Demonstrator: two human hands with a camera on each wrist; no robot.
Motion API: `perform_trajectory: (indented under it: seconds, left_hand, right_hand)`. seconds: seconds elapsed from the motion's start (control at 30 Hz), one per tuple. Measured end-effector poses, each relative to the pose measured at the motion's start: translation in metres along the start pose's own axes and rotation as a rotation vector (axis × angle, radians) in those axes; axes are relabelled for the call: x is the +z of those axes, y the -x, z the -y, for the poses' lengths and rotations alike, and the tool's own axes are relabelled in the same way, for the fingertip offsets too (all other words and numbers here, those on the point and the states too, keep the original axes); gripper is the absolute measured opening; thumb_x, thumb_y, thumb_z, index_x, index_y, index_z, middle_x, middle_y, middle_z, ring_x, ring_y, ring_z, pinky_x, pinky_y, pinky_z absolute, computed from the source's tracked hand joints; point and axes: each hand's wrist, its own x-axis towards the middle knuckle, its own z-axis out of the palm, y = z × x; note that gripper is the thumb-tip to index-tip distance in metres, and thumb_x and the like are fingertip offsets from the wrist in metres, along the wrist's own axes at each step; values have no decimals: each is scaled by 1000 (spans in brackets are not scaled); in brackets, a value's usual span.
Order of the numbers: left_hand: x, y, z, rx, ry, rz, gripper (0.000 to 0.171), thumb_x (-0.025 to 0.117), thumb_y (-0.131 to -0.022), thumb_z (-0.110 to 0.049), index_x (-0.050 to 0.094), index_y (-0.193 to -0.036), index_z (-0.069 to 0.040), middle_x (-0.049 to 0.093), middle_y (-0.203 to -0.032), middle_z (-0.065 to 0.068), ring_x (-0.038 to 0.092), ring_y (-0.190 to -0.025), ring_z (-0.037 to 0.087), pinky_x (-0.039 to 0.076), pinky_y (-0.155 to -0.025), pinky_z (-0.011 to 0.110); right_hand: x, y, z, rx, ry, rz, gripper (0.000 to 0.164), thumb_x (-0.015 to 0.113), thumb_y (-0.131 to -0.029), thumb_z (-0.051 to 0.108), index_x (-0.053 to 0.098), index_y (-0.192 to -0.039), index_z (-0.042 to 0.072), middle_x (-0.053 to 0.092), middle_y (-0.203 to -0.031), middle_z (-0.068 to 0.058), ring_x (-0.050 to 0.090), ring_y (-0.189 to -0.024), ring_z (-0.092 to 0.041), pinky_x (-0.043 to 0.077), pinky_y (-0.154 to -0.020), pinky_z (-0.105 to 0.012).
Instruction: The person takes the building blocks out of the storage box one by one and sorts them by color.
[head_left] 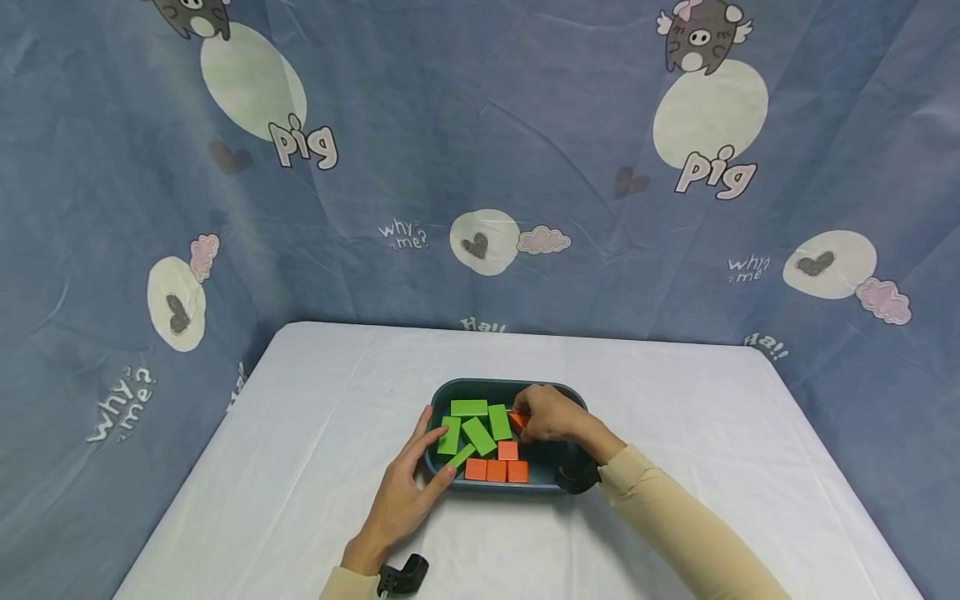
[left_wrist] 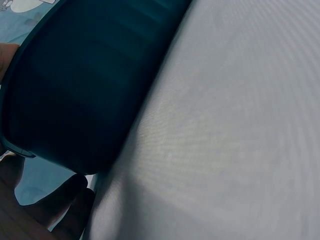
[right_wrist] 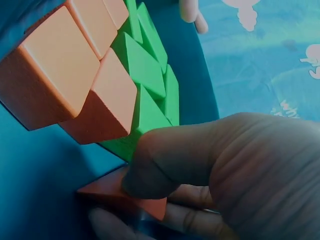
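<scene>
Fingers (right_wrist: 150, 175) round askew orange block (right_wrist: 107, 190)

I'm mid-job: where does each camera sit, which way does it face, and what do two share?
Head: worn on the head, facing forward and down at tray, table and backdrop; left hand, right hand and sleeves show.
Left wrist: on that wrist, facing the tray's outside and table; part of the left hand shows at left.
Right wrist: on that wrist, facing orange blocks and green blocks in the tray; right hand and left fingertips show.
Head and right wrist share the pinched orange block.
</scene>
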Motion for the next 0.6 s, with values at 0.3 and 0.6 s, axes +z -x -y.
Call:
perform_trajectory:
  seconds: [0.3, 0.6]
  left_hand:
    - [0, -1, 0, 6, -2, -1, 58, 74, -95, -24, 53, -147, -8, 21, -168, 0, 22, -153, 22, 16, -116, 12]
    - [0, -1, 0, 17, 5, -4, 58, 74, -95, -23, 54, -147, -6, 22, -168, 4, 22, -152, 23, 17, -115, 12]
  right_hand:
    - [0, -1, 0, -6, 49, -56, 17, 80, -77, -4, 72, -88, 7, 63, -76, -1, 56, -66, -18, 50, -58, -29]
    - [-4, 2, 2, -3, 43, -64, 19, 81, -77, -3, 74, -92, 6, 65, -79, -1, 58, -69, -18, 53, -62, -30]
